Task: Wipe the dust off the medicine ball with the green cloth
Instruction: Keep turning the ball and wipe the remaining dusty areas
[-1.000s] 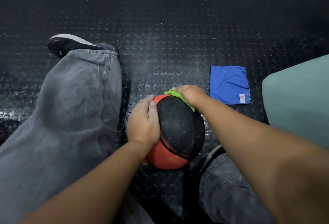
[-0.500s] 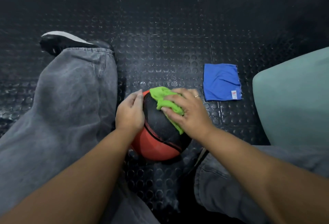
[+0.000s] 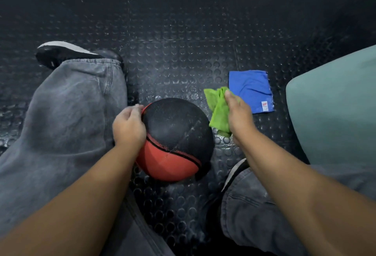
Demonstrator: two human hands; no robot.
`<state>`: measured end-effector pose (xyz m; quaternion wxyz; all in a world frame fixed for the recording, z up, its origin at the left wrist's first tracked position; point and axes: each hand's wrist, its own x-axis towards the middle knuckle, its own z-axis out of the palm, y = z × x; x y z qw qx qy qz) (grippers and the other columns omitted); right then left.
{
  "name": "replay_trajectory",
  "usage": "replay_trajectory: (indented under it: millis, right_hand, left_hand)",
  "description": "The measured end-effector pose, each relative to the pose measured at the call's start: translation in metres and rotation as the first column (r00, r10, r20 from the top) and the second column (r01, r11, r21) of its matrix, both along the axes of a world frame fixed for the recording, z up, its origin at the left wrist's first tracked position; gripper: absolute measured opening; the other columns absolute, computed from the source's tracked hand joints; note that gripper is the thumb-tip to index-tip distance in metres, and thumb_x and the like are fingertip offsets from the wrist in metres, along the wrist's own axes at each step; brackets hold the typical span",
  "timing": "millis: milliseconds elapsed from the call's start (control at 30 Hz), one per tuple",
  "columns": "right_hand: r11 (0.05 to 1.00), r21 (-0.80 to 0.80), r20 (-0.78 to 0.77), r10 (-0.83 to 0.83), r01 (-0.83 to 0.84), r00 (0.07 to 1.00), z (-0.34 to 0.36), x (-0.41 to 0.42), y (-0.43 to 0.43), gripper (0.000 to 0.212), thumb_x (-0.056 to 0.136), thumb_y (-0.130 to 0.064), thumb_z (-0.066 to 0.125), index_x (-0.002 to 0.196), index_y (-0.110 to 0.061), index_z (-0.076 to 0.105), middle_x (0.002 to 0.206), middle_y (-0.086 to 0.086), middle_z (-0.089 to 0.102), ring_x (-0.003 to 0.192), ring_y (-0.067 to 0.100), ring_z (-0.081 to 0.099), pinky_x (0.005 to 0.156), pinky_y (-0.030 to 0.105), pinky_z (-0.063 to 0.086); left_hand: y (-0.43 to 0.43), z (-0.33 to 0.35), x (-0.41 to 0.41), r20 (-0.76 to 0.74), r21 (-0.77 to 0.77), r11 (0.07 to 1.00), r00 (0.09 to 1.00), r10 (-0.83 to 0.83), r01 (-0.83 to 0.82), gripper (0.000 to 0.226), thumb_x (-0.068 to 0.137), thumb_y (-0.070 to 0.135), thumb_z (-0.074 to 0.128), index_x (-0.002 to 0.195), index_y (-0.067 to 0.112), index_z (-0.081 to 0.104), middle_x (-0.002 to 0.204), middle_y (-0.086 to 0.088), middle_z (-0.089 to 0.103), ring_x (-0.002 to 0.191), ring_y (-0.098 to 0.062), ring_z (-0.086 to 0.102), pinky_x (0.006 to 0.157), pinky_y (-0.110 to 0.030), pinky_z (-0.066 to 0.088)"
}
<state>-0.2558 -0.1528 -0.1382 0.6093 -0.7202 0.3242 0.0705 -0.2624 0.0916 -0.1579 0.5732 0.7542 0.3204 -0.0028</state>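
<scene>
The black and red medicine ball (image 3: 175, 133) sits on the studded black floor between my legs. My left hand (image 3: 128, 127) rests on its left side with the fingers curled against the surface. Just right of the ball, my right hand (image 3: 238, 115) holds the crumpled green cloth (image 3: 217, 109), which hangs beside the ball without touching it.
A folded blue cloth (image 3: 251, 91) lies on the floor behind my right hand. A teal cushioned seat (image 3: 333, 109) fills the right edge. My grey-trousered left leg (image 3: 61, 123) and black shoe (image 3: 67, 52) lie to the left, and my right knee (image 3: 254, 215) is at the lower right.
My right hand has lifted the green cloth off the top of the ball and moved it to the right. My left hand has stayed on the ball's left side.
</scene>
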Motion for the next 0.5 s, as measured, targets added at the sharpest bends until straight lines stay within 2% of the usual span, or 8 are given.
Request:
replay_trajectory:
  millis: [67, 167, 233, 267, 300, 333, 400, 500]
  right_hand:
    - [0.982, -0.168, 0.158, 0.116, -0.089, 0.981, 0.029, 0.005, 0.006, 0.031, 0.093, -0.051, 0.05, 0.104, -0.027, 0.067, 0.098, -0.008, 0.068, 0.093, 0.01, 0.062, 0.081, 0.03, 0.048]
    - [0.903, -0.369, 0.287, 0.337, -0.221, 0.897, 0.051, -0.024, 0.034, 0.036, 0.09, -0.055, 0.049, 0.107, -0.029, 0.067, 0.105, -0.006, 0.067, 0.099, 0.012, 0.061, 0.09, 0.036, 0.049]
    - [0.773, -0.507, 0.213, 0.542, -0.382, 0.813, 0.042, -0.057, 0.058, 0.042, 0.088, -0.06, 0.046, 0.118, -0.036, 0.061, 0.134, -0.005, 0.052, 0.125, 0.017, 0.047, 0.106, 0.042, 0.039]
    - [0.698, -0.535, 0.117, 0.619, -0.476, 0.777, 0.038, -0.07, 0.068, 0.044, 0.087, -0.064, 0.044, 0.127, -0.045, 0.052, 0.15, -0.009, 0.033, 0.139, 0.021, 0.029, 0.113, 0.045, 0.029]
    - [0.646, -0.548, 0.035, 0.652, -0.531, 0.757, 0.033, -0.076, 0.074, 0.047, 0.087, -0.067, 0.04, 0.133, -0.055, 0.04, 0.157, -0.013, 0.014, 0.146, 0.024, 0.013, 0.115, 0.048, 0.02]
    - [0.634, -0.556, -0.002, 0.646, -0.537, 0.763, 0.03, -0.072, 0.077, 0.049, 0.088, -0.069, 0.036, 0.135, -0.06, 0.031, 0.158, -0.015, 0.005, 0.147, 0.024, 0.005, 0.115, 0.051, 0.018]
    - [0.655, -0.581, -0.011, 0.587, -0.483, 0.809, 0.025, -0.05, 0.08, 0.049, 0.087, -0.07, 0.031, 0.135, -0.06, 0.032, 0.158, -0.011, 0.014, 0.144, 0.025, 0.017, 0.114, 0.053, 0.023]
    - [0.73, -0.551, -0.07, 0.443, -0.405, 0.894, 0.012, -0.002, 0.078, 0.05, 0.087, -0.067, 0.034, 0.13, -0.046, 0.051, 0.141, -0.002, 0.047, 0.127, 0.028, 0.046, 0.105, 0.046, 0.038]
  left_hand:
    - [-0.004, 0.006, 0.001, 0.099, 0.134, 0.991, 0.994, -0.04, 0.027, 0.033, 0.089, 0.042, 0.044, 0.094, 0.03, 0.074, 0.104, 0.001, 0.074, 0.107, -0.021, 0.065, 0.102, -0.046, 0.049]
    - [-0.019, 0.016, 0.001, 0.113, 0.171, 0.954, 0.957, -0.266, 0.245, 0.035, 0.097, 0.041, 0.043, 0.116, 0.031, 0.071, 0.123, 0.005, 0.069, 0.121, -0.014, 0.059, 0.109, -0.036, 0.043]
    - [-0.023, 0.014, -0.005, 0.071, 0.31, 0.878, 0.912, -0.405, 0.366, 0.046, 0.098, 0.048, 0.038, 0.134, 0.032, 0.062, 0.144, 0.008, 0.057, 0.138, -0.013, 0.046, 0.117, -0.039, 0.034]
    - [-0.023, 0.012, -0.009, 0.067, 0.358, 0.857, 0.906, -0.419, 0.37, 0.051, 0.097, 0.05, 0.035, 0.139, 0.032, 0.058, 0.149, 0.009, 0.053, 0.143, -0.013, 0.041, 0.118, -0.042, 0.032]
    - [-0.022, 0.012, -0.012, 0.078, 0.375, 0.857, 0.909, -0.409, 0.353, 0.054, 0.097, 0.051, 0.033, 0.141, 0.031, 0.056, 0.151, 0.009, 0.051, 0.144, -0.014, 0.039, 0.119, -0.044, 0.031]
    - [-0.022, 0.011, -0.014, 0.096, 0.383, 0.861, 0.913, -0.397, 0.334, 0.055, 0.097, 0.049, 0.033, 0.143, 0.029, 0.056, 0.151, 0.008, 0.051, 0.144, -0.014, 0.039, 0.119, -0.043, 0.031]
    - [-0.023, 0.012, -0.014, 0.117, 0.402, 0.858, 0.911, -0.395, 0.32, 0.056, 0.097, 0.046, 0.035, 0.143, 0.022, 0.057, 0.15, 0.005, 0.053, 0.143, -0.015, 0.042, 0.119, -0.042, 0.032]
    - [-0.024, 0.011, -0.015, 0.12, 0.436, 0.847, 0.913, -0.389, 0.304, 0.058, 0.097, 0.048, 0.036, 0.143, 0.019, 0.057, 0.148, 0.003, 0.055, 0.141, -0.015, 0.045, 0.117, -0.042, 0.036]
